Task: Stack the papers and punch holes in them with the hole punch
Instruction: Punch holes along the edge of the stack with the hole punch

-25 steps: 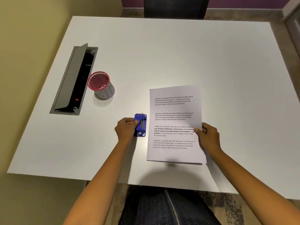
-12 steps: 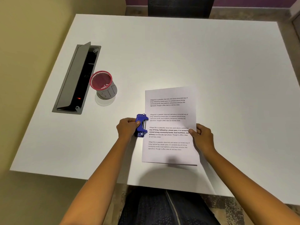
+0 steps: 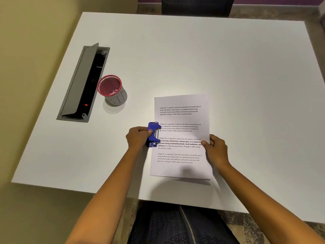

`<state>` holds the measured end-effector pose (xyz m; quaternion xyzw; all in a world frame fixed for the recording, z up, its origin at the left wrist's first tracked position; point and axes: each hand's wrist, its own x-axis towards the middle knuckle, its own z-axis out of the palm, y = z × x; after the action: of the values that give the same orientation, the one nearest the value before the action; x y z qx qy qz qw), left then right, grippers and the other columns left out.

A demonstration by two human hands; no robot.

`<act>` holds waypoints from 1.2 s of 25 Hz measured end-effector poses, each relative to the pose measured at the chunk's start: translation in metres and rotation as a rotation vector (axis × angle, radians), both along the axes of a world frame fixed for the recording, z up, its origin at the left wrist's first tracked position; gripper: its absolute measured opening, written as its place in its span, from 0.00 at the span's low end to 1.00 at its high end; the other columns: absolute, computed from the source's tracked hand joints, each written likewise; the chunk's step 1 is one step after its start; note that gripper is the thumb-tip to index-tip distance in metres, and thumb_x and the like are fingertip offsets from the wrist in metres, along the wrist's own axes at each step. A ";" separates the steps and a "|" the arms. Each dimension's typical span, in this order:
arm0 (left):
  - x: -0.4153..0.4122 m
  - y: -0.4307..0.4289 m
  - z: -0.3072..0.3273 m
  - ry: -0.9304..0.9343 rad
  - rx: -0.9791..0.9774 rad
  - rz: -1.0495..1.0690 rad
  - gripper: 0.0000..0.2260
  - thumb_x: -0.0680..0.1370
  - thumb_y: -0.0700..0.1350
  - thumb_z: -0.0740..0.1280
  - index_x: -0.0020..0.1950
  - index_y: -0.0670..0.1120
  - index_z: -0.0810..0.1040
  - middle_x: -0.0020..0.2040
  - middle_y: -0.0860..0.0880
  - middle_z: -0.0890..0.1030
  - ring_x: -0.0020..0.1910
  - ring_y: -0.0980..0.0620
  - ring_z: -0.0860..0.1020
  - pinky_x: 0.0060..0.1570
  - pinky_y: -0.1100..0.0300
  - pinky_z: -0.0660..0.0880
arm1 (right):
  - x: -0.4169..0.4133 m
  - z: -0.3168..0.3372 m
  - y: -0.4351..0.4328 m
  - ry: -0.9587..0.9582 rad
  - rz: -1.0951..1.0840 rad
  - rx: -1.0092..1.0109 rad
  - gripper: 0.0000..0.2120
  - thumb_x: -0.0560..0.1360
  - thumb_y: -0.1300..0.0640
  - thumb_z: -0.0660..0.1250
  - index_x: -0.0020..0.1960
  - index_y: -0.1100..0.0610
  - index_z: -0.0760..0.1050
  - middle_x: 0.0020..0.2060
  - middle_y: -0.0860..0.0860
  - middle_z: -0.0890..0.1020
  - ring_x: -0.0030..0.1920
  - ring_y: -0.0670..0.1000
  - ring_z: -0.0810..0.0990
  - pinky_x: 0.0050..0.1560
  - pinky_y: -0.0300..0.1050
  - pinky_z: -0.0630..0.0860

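Observation:
A stack of white printed papers (image 3: pixel 181 120) lies near the front of the white table (image 3: pixel 193 55), its near edge slightly lifted. My right hand (image 3: pixel 215 148) pinches the stack's right edge, thumb on top. A blue hole punch (image 3: pixel 153 134) stands tilted at the stack's left edge, and the paper's left margin sits inside its jaw. My left hand (image 3: pixel 138 138) grips the punch from the left side.
A red mesh pen cup (image 3: pixel 111 89) stands left of the papers. Beyond it a grey cable box (image 3: pixel 82 83) is set into the table with its lid raised. A dark chair (image 3: pixel 195 6) stands at the far edge.
My right hand has slid the papers leftward until their left edge entered the punch. My left hand has tipped the punch up from lying flat.

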<state>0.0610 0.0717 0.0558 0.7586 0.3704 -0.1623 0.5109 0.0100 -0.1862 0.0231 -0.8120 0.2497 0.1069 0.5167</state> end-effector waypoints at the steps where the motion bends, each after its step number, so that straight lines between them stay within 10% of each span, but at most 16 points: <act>1: 0.000 0.000 0.000 0.001 -0.004 0.001 0.08 0.74 0.40 0.72 0.51 0.40 0.82 0.53 0.40 0.84 0.55 0.40 0.82 0.61 0.48 0.77 | 0.000 0.000 -0.001 0.001 0.007 -0.001 0.12 0.76 0.61 0.66 0.59 0.57 0.78 0.47 0.46 0.81 0.43 0.47 0.79 0.40 0.30 0.71; 30: 0.002 0.002 0.000 0.007 -0.040 0.006 0.09 0.73 0.40 0.73 0.52 0.40 0.82 0.52 0.39 0.84 0.44 0.45 0.79 0.59 0.48 0.78 | 0.005 -0.002 0.002 0.055 -0.002 0.009 0.12 0.76 0.62 0.65 0.60 0.58 0.77 0.55 0.53 0.83 0.44 0.47 0.78 0.37 0.27 0.69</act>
<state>0.0629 0.0734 0.0557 0.7465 0.3710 -0.1711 0.5252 0.0150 -0.1842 0.0215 -0.8060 0.2643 0.1298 0.5134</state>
